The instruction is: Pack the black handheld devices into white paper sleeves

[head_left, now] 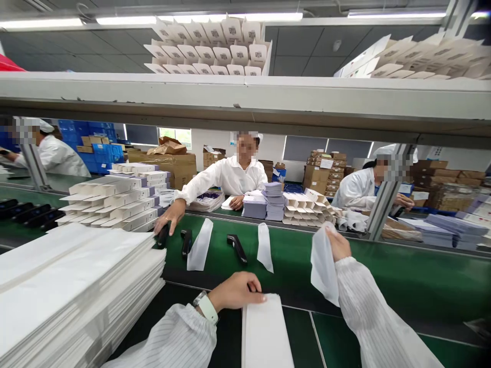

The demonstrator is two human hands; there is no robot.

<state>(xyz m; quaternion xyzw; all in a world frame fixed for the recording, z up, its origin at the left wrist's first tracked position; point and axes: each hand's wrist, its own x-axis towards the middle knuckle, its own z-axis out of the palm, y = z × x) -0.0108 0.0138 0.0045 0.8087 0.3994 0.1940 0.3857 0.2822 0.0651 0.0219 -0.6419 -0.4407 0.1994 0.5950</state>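
Note:
My right hand (338, 242) is raised over the green conveyor belt (291, 255), pinching the top of a thin white translucent bag (323, 266) that hangs down. My left hand (237, 292) rests its fingertips on the far end of a narrow stack of white bags (266, 335), its fingers partly bent and apart. Two similar white bags, one on the left (200, 246) and one nearer the middle (264, 247), are on the belt. Beside them are black handheld devices with angled handles, one in the middle (237, 248) and one further left (186, 243).
A tall pile of white flat sheets (76, 271) fills the left front. Across the belt, a co-worker's hand (171, 217) touches another black device. Open white boxes (111, 199) and lilac stacks (254, 207) line the far side. A shelf (245, 94) spans overhead, with a metal post (391, 194) at right.

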